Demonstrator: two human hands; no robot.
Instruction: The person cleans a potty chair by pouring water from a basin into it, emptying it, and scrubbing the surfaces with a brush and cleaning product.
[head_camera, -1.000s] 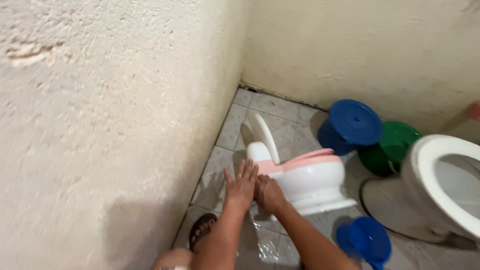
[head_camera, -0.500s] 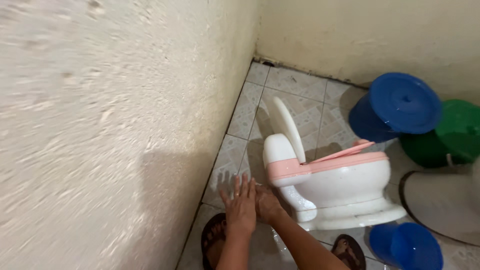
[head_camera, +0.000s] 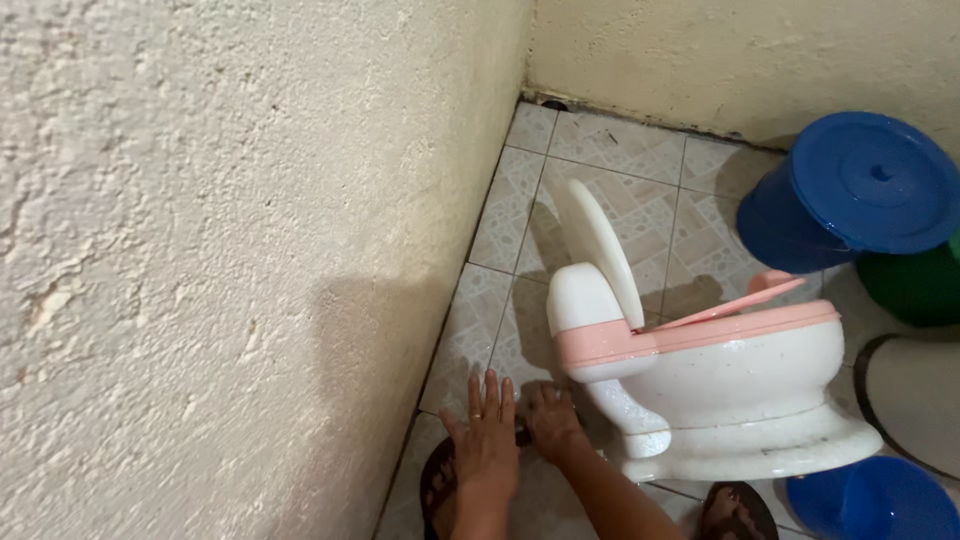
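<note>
Both hands are low in the frame, bottom centre, down on the wet patterned floor tiles (head_camera: 520, 330) next to the small white plastic potty with a pink seat (head_camera: 720, 380). Left hand (head_camera: 487, 440) lies flat, fingers spread, holding nothing. Right hand (head_camera: 552, 420) is curled by the potty's back foot; can't tell if it grips anything, a small dark bit shows between the hands. Looks like the step is rubbing or washing the floor beside the potty, w/ the potty sitting centre-right, lid up. Next move prob. needs a careful reach around the potty base w/o tipping it, as the tiles look slippery. Count: 1 potty, 2 hands, 2 brown sandals (head_camera: 738, 512) at the bottom edge, 1 blue round bucket w/ lid (head_camera: 860, 185) upper right, 1 green tub (head_camera: 915, 285) right, 1 blue plastic scoop (head_camera: 875, 510) bottom right, 1 big white toilet base (head_camera: 915, 390) at the right edge.
</note>
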